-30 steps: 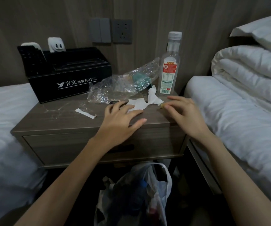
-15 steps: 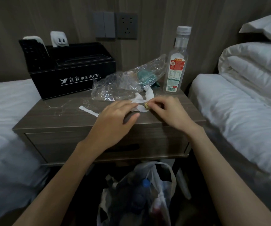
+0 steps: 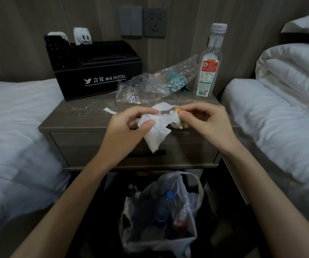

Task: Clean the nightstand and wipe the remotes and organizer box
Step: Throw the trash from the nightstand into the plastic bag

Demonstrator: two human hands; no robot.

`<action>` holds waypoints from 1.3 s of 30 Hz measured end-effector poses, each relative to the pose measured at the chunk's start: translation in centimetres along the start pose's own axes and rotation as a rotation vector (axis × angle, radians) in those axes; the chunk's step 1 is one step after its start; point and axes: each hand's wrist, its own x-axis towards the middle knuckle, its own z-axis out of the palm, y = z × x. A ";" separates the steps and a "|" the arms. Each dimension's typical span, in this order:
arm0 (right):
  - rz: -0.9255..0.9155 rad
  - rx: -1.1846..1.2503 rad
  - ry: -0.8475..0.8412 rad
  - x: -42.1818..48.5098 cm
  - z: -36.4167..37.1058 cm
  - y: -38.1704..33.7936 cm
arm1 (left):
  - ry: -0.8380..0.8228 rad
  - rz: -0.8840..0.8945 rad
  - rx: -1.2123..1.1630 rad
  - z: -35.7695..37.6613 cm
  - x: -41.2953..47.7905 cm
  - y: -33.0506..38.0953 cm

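We are finding the left hand (image 3: pixel 129 123) curled, pinching a crumpled tissue (image 3: pixel 155 135) between thumb and fingers. The right hand (image 3: pixel 211 123) is pinching a small yellow scrap (image 3: pixel 178 110) at the tissue's far edge. Both are hovering right of the organizer box (image 3: pixel 101 79), nearer us, over the nightstand surface (image 3: pixel 79 116). The remotes (image 3: pixel 57 51) are standing in the box's left compartment. We are judging that loose bits could be dropping beside the trash bag (image 3: pixel 159 220) below, given such fingertip grips. We are failing to identify the scrap, and the remotes are showing only partly.
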 end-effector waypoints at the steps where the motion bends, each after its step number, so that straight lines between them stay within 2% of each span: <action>1: 0.029 0.033 -0.059 -0.5 0.0 -0.3 | -0.044 -0.018 -0.021 -0.4 -0.4 -0.1; 5: 0.186 0.042 -0.300 -2.2 0.5 0.2 | -0.284 -0.117 0.029 -1.6 -2.1 -1.6; 8: 0.308 -0.004 -0.396 -3.6 1.6 2.0 | -0.411 -0.202 0.082 -1.7 -3.7 -3.9; 12: 0.331 -0.245 -0.496 -5.4 3.4 5.0 | -0.471 -0.215 0.273 -0.5 -5.5 -7.7; 16: 0.342 -0.435 -0.629 -6.6 4.7 7.3 | -0.666 -0.415 0.421 0.7 -6.7 -10.8; 18: 0.327 -0.499 -0.646 -6.5 4.6 7.6 | -0.707 -0.386 0.520 0.9 -6.7 -11.0; 21: 0.255 -0.625 -0.570 -5.6 3.9 6.4 | -0.592 -0.268 0.675 0.3 -5.7 -9.7; 25: 0.086 -0.601 -0.445 -4.3 3.5 3.2 | -0.372 -0.183 0.663 -1.9 -3.5 -6.2; 31: -0.202 -0.502 -0.066 -0.9 3.9 0.0 | 0.168 0.047 0.565 -4.4 -0.8 -2.4; 34: -0.217 -0.663 -0.048 1.0 4.4 0.4 | 0.215 0.042 0.687 -5.0 0.5 -2.9; 37: -0.145 -0.816 -0.131 1.7 5.1 1.9 | 0.146 -0.013 0.861 -5.0 0.6 -4.6; 39: -0.165 -0.886 -0.142 1.7 5.6 3.0 | 0.098 -0.017 0.944 -4.8 0.2 -5.9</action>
